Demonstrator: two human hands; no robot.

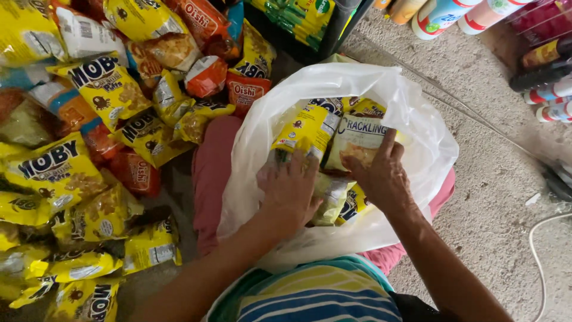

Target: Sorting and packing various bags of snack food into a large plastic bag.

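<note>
A heap of yellow foil snack packets (65, 173) covers the floor at left, with orange foil packets (205, 76) mixed among them. Tall plastic bottles (551, 95) lie along the grey concrete floor (494, 203) at upper right. A thin white cable (536, 250) curves nearby.

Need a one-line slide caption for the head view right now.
Both hands, left hand and right hand, reach into a clear plastic bag of yellow snack packets beside a floor pile of packets.
</note>
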